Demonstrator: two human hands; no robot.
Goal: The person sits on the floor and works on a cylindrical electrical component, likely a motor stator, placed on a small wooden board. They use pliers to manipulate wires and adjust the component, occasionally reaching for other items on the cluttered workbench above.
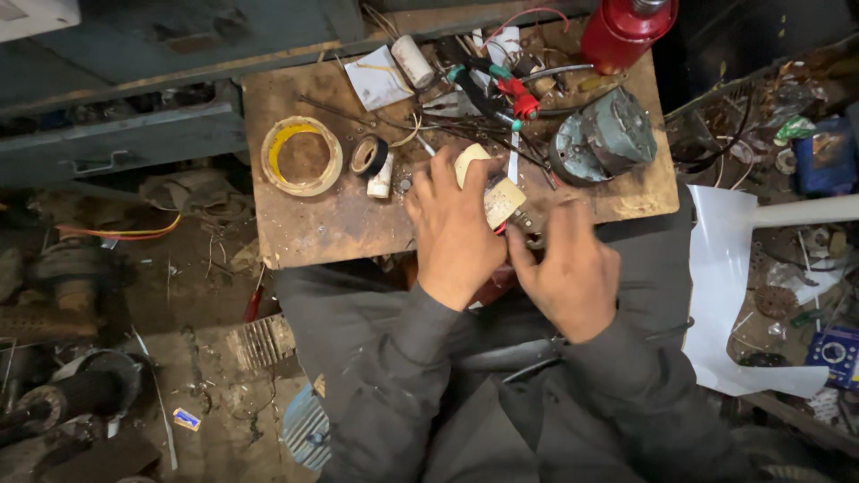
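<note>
Cream block [503, 200] (tilted) over bench edge.

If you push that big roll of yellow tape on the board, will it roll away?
Probably not. The tape roll lies flat on the wooden board, so it would likely slide. It looks light, being hollow. Stood on edge, it could roll.

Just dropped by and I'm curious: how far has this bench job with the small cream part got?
Done: cannot tell. In hand: the left hand holds a cream block while the right hand works a small metal piece beside it. Left: the grey motor, tape rolls and pliers lie untouched on the board.
</note>
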